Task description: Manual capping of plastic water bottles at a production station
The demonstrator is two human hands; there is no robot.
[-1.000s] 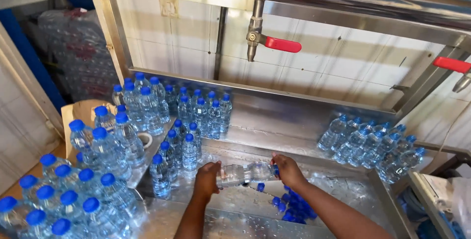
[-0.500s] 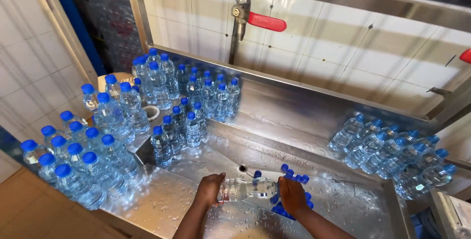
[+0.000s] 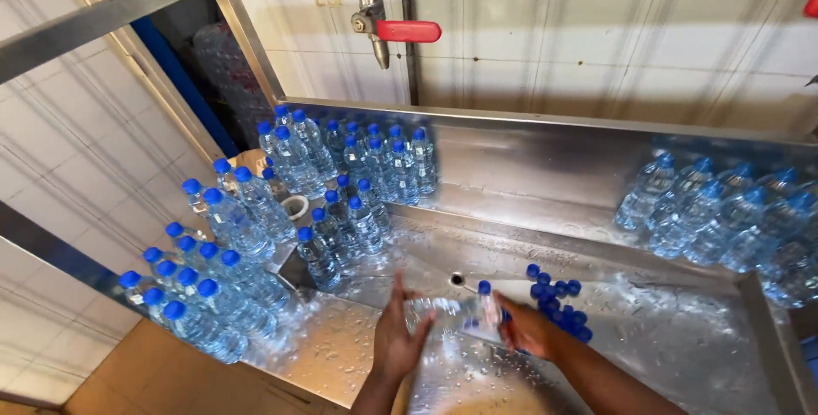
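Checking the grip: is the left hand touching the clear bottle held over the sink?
Touching. The head view shows the left hand with fingers wrapped against the base end of the clear bottle; no gap shows between them.

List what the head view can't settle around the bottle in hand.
- Bottle: motion-blurred; fill level unclear, the cap end partly behind the right hand.
- Left hand: palm side hidden, grip unclear.
- Loose blue caps: partly behind the right hand, too small to count.
- Sink front: cut off by the bottom edge.

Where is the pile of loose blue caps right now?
The loose blue caps lie in the wet steel sink, just right of the drain hole and behind the right hand.
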